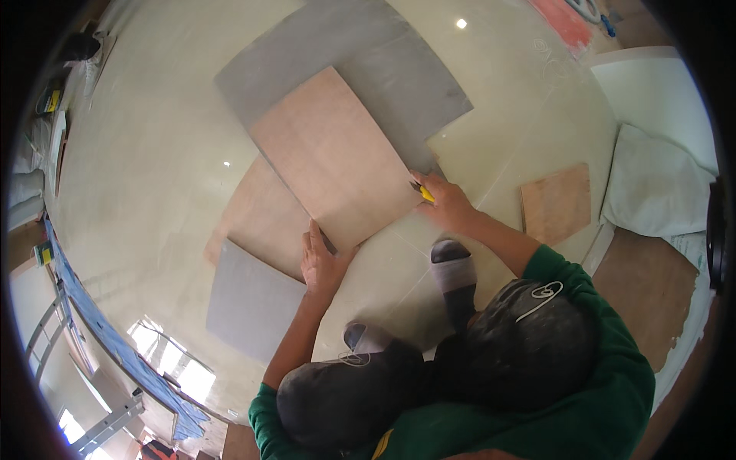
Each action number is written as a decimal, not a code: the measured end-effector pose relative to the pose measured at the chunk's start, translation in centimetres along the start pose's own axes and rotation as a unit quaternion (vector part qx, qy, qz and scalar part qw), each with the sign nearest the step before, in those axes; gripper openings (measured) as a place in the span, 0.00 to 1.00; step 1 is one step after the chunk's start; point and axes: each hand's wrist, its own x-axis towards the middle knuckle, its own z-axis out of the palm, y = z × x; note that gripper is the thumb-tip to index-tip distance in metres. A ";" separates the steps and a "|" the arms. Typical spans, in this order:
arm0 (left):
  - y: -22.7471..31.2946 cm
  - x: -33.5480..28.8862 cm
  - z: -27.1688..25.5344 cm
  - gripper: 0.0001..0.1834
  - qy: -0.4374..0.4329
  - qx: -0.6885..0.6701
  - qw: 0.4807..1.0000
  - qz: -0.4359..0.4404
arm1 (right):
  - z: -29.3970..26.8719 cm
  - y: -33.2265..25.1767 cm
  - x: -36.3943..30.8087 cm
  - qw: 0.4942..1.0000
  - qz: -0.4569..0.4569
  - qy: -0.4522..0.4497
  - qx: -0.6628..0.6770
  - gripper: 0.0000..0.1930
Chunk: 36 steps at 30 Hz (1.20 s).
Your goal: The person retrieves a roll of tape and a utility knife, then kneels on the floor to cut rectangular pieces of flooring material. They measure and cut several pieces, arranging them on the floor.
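Note:
A pinkish-brown flat board (pixel 337 146), thin like plywood, lies tilted in front of me on top of other sheets. At its near left corner my left hand (pixel 320 264) grips the edge, index finger along one side and thumb along the other. A small dark patch shows between them; I cannot make out what it is. My right hand (pixel 451 205) is closed around a small yellow-and-black hand tool (pixel 427 194) at the board's right corner. The fingers cover most of the tool. Under the board are a large grey sheet (pixel 391 54), another brown board (pixel 257 207) and a smaller grey piece (pixel 249 303).
My feet in dark and grey socks (pixel 454 268) are close to the board on the glossy pale floor (pixel 153 184). A brown offcut (pixel 557 203) lies to the right, beside a white cushion-like bundle (pixel 655 184). Blue sheeting (pixel 115 341) and a ladder (pixel 107 422) are at left.

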 end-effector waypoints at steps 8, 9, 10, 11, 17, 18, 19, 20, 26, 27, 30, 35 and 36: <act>-0.2 0.7 -1.6 0.56 -0.084 -0.061 0.994 -0.022 | -0.7 1.0 0.6 0.999 -0.007 -0.027 0.041 0.34; -0.5 0.5 -1.4 0.56 -0.078 -0.064 0.995 -0.021 | -0.8 0.9 0.7 0.998 -0.019 -0.023 0.049 0.34; -0.7 0.3 -1.2 0.56 -0.072 -0.067 0.995 -0.020 | -1.0 0.9 0.7 0.998 -0.009 -0.035 0.054 0.34; -0.6 0.2 -1.2 0.56 -0.064 -0.070 0.995 -0.018 | -1.2 0.9 0.8 0.997 0.000 -0.046 0.059 0.34; -0.7 0.2 -0.9 0.54 -0.054 -0.063 0.997 -0.010 | -1.4 0.6 0.8 0.998 -0.008 -0.044 0.048 0.32; -1.0 0.1 -0.6 0.54 -0.032 -0.054 0.998 0.011 | -1.3 0.6 1.0 0.998 -0.013 -0.041 0.047 0.32; -1.3 0.0 -0.2 0.54 -0.009 -0.046 0.998 0.033 | -1.2 0.6 1.0 0.998 -0.010 -0.045 0.037 0.32; -1.3 0.0 -0.1 0.53 0.013 -0.038 0.998 0.055 | -1.1 0.6 0.8 0.999 -0.005 -0.047 0.026 0.33; -0.9 0.1 -0.6 0.53 -0.038 -0.058 0.998 0.009 | -0.9 0.9 0.9 0.999 -0.009 -0.046 0.028 0.32; -1.0 0.0 -0.6 0.53 -0.023 -0.056 0.998 0.020 | -0.9 0.8 1.0 0.998 -0.006 -0.048 0.027 0.32; -1.2 0.0 -0.6 0.53 0.008 -0.056 0.997 0.045 | -2.1 0.7 1.0 0.997 -0.001 -0.071 0.027 0.30; -1.1 0.3 -0.6 0.53 -0.004 -0.041 0.998 0.047 | -2.2 3.4 -0.6 0.979 0.138 0.146 0.037 0.20; -0.9 0.3 -0.7 0.54 -0.015 -0.052 0.998 0.031 | -2.3 3.8 -0.8 0.964 0.189 0.184 0.033 0.18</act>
